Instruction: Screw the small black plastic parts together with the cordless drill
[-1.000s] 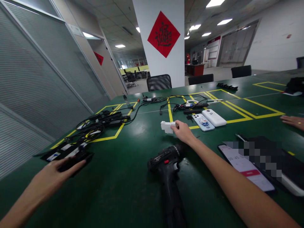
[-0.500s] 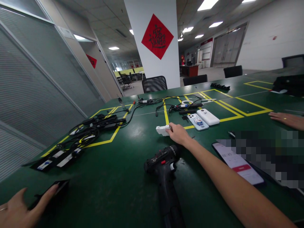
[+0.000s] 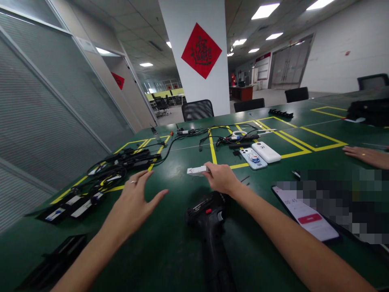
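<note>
I have the left hand [image 3: 129, 207] wide, thumb and fingers spread over the green table [image 3: 164, 259], with 1 ring on a finger. My right hand [image 3: 221, 178] is narrow, thumb and fingers pinching the right end of a white plastic block [image 3: 197, 170], which juts leftward from that grip. From this end I cannot tell whether the block's underside touches the tabletop.

Just on the near side of the right hand lies a black cordless drill [image 3: 209, 227], its chuck partly hidden under the wrist. To the left of my left forearm I see a black plastic part [image 3: 51, 263]; a tangle of black cables [image 3: 139, 157] lies beyond the left hand. Past the right hand, to its right, a phone in a patterned case [image 3: 253, 157] sits beside a white power bank [image 3: 266, 152]. Right of my right forearm are a timer phone [image 3: 306, 213] and, farther out, 1 co-worker's hand [image 3: 366, 156].
</note>
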The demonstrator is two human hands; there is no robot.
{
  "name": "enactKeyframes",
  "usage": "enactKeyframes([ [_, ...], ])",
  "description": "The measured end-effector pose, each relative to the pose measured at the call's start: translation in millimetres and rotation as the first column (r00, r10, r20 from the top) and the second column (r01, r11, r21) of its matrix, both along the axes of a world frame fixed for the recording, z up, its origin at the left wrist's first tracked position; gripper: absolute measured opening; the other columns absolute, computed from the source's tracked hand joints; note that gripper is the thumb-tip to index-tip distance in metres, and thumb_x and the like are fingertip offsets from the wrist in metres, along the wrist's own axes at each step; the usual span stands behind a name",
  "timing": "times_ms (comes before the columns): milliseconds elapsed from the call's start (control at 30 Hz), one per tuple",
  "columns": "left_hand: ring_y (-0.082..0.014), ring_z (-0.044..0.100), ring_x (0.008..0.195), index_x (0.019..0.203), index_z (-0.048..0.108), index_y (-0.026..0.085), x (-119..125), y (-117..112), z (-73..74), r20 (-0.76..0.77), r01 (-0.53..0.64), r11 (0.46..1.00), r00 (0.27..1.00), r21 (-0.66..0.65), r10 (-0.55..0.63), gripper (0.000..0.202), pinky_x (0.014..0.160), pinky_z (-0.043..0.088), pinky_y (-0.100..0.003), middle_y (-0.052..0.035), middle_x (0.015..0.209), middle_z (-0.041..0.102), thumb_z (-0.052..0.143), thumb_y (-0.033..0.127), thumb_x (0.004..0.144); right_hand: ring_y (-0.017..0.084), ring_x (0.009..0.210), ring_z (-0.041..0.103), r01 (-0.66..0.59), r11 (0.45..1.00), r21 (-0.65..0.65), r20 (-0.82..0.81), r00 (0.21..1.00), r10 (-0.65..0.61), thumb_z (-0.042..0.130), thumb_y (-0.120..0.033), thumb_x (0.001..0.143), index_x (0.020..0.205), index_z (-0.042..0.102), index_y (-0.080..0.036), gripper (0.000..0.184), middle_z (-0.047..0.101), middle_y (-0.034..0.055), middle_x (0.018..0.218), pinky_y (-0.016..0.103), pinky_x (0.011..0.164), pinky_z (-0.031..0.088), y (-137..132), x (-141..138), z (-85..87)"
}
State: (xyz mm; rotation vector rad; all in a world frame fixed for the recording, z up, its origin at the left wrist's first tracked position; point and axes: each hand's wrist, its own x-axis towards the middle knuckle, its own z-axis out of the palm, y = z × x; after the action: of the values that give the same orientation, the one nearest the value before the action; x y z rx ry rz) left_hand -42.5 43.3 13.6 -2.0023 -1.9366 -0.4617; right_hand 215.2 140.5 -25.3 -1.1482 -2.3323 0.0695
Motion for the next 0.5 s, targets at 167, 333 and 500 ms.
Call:
enactKeyframes([
  [167, -0.0307, 0.052, 0.111, 0.123, 0.042, 0.026, 58.2, 40.3, 4.8, -0.066, 0.339, 0.934, 0.936, -0.11, -0.347, 0.058, 0.092, 0.044, -0.042, -0.0091, 0.122, 0.055, 0.063, 0.044, 0.071, 0.023, 0.086, 0.063, -0.224, 0.973, 0.058, -0.046, 0.973, 0.227, 0.038, -0.033, 0.092, 0.105, 0.05, -0.02, 0.022, 0.066, 0.0076, 0.099, 0.027, 0.066, 0.036, -22.3, -19.1, 3.9],
  [333, -0.0283, 0.063, 0.076, 0.089, 0.055, 0.024, 54.8, 50.0, -2.3, -0.098, 0.264, 0.927, 0.949, -0.265, -0.298, 0.017, 0.062, 0.045, -0.034, -0.0076, 0.084, 0.065, 0.047, 0.037, 0.083, 0.02, 0.076, 0.063, -0.192, 0.981, 0.021, -0.147, 0.97, 0.193, 0.042, -0.038, 0.09, 0.114, 0.047, -0.02, 0.031, 0.067, 0.0056, 0.089, 0.025, 0.063, 0.035, -21.3, -21.9, -1.6],
  [500, -0.0234, 0.062, 0.067, 0.096, 0.051, 0.022, -23.3, 20.0, 19.0, 0.091, 0.002, 0.944, 0.995, -0.329, 0.029, 0.035, 0.056, 0.043, -0.029, -0.0043, 0.078, 0.065, 0.045, 0.052, 0.081, 0.019, 0.067, 0.062, -0.068, 0.998, -0.017, -0.148, 0.987, 0.065, 0.043, -0.047, 0.088, 0.112, 0.05, -0.021, 0.036, 0.065, 0.004, 0.074, 0.025, 0.058, 0.033, -15.7, -21.7, -5.5],
])
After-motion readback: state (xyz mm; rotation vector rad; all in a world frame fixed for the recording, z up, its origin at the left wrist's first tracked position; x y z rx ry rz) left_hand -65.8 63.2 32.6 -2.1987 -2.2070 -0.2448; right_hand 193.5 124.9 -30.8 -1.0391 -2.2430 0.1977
